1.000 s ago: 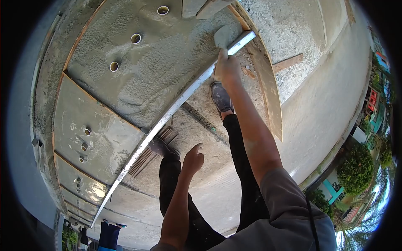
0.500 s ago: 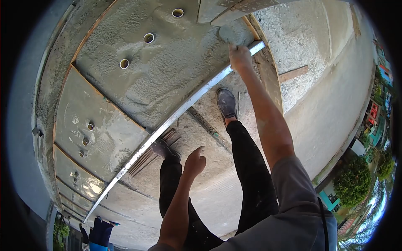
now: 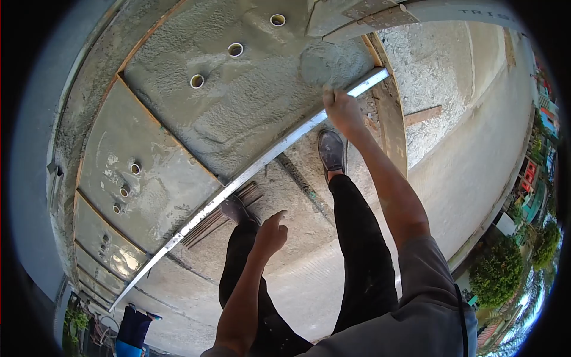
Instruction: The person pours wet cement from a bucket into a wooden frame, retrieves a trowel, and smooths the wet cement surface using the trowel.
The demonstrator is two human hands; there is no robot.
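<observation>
My right hand (image 3: 344,112) is closed at the near edge of the wet concrete (image 3: 238,101), by the upper end of a long metal straightedge (image 3: 291,135). It grips what looks like a trowel (image 3: 315,66); the rounded, concrete-coated blade lies on the grey surface and the handle is mostly hidden by the fingers. Lower down, my left hand (image 3: 270,237) hangs free over the ground with the thumb and index finger apart, holding nothing. The straightedge runs diagonally along the side of the slab forms.
Several short pipe ends, one a white-rimmed pipe (image 3: 235,50), poke through the concrete. Wooden form strips (image 3: 169,135) divide the slab. Thin rods (image 3: 205,223) lie by my left shoe (image 3: 236,209). A board (image 3: 422,115) rests at the right. Dark blue cloth (image 3: 135,326) shows lower left.
My right hand and the trowel have shifted left and closer to me along the straightedge. The view has moved slightly; my left hand stays in much the same pose.
</observation>
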